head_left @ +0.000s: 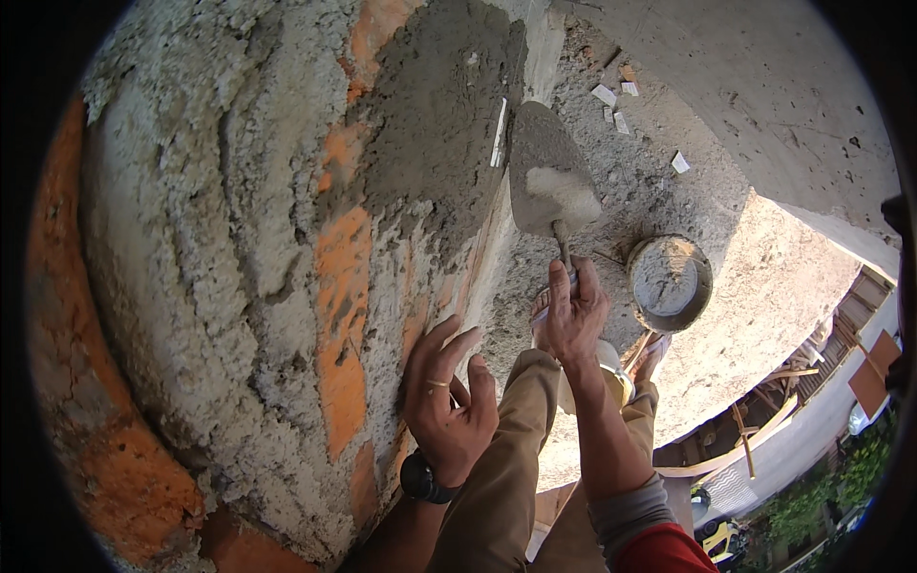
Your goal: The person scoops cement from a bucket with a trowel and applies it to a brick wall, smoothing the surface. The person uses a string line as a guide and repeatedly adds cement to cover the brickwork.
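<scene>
My right hand (577,320) is closed around the handle of a trowel (546,158). The trowel's broad grey blade points away from me, its left edge close to the wall, with paler mortar near the handle end. Wet dark mortar (435,115) covers a patch of the brick wall (229,239) just left of the blade. A thin white strip (499,132) shows at that patch's right edge. My left hand (447,406) is held beside the wall lower down, fingers apart and slightly curled, with nothing in it; I cannot tell whether it touches the wall.
A round bucket (709,286) with grey contents stands on the rough floor, right of my right hand. A pale container (609,363) is partly hidden behind my right forearm. Small white scraps (621,122) lie farther off. A floor edge with timber (783,377) beyond it runs along the right.
</scene>
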Available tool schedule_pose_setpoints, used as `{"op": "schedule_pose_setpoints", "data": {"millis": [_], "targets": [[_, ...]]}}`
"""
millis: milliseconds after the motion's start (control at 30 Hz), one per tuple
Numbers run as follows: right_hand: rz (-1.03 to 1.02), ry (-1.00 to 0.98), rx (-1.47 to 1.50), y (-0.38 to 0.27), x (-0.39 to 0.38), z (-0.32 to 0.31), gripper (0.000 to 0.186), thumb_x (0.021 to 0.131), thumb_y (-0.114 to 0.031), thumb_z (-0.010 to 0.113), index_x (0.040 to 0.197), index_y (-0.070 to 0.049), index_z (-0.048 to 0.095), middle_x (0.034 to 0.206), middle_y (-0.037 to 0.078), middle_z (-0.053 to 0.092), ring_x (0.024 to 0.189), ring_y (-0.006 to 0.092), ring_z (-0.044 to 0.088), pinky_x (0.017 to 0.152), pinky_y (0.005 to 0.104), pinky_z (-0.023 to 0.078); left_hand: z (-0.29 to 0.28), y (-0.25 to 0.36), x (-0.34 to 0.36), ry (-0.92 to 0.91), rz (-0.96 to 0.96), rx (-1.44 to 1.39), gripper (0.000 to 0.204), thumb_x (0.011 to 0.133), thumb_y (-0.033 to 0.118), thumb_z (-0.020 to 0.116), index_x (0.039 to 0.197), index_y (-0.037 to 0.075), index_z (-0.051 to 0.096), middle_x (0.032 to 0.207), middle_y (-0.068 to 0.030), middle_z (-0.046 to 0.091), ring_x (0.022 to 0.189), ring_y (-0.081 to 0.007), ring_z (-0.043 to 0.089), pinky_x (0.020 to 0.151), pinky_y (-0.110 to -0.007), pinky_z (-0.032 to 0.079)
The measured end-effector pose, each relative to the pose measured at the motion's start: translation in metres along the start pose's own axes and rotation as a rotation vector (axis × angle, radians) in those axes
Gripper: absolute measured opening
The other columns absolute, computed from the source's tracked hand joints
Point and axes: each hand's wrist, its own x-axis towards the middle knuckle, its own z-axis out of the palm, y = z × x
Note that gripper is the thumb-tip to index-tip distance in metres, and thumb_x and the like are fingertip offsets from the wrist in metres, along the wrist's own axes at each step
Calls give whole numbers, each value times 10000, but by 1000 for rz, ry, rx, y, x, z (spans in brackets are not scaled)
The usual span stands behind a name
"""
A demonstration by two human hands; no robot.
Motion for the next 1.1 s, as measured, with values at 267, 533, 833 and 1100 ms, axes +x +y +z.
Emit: {"op": "schedule_pose_setpoints", "data": {"millis": [267, 533, 833, 1100], "targets": [[152, -25, 12, 1, -4, -13, 208, 1006, -203, 665, 1092, -14, 659, 735, 142, 569, 685, 331, 576, 688, 435, 469, -1, 3, 2, 10, 9, -23, 281, 933, 6, 637, 1204, 36, 709, 1203, -152, 693, 1019, -273, 690, 546, -303, 519], [-170, 399, -325, 58, -85, -142, 297, 1031, -162, 642, 1238, 43, 586, 1074, 168, 655, 925, 324, 620, 834, 418, 494, 5, 14, -6, 58, 192, 2, 269, 950, -15, 625, 1216, -14, 672, 1170, -128, 685, 707, -115, 575, 515, -272, 404], [472, 309, -462, 246, -124, -185, 337, 1043, -298, 594, 1036, 38, 621, 759, 289, 683, 735, 502, 675, 658, 530, 512, 139, -22, -115, -408, 56, -102, 250, 939, 133, 644, 1168, 46, 693, 1107, -153, 716, 924, -331, 720, 722, -420, 579], [601, 77, -602, 337, -175, -210, 380, 1040, -385, 565, 1025, -6, 553, 844, 319, 695, 812, 532, 680, 741, 594, 528, 301, -142, -292, -1219, -1292, -137, 629, 938, 377, 679, 1427, 20, 508, 1393, -225, 597, 1119, -302, 684, 916, -438, 581]]}}
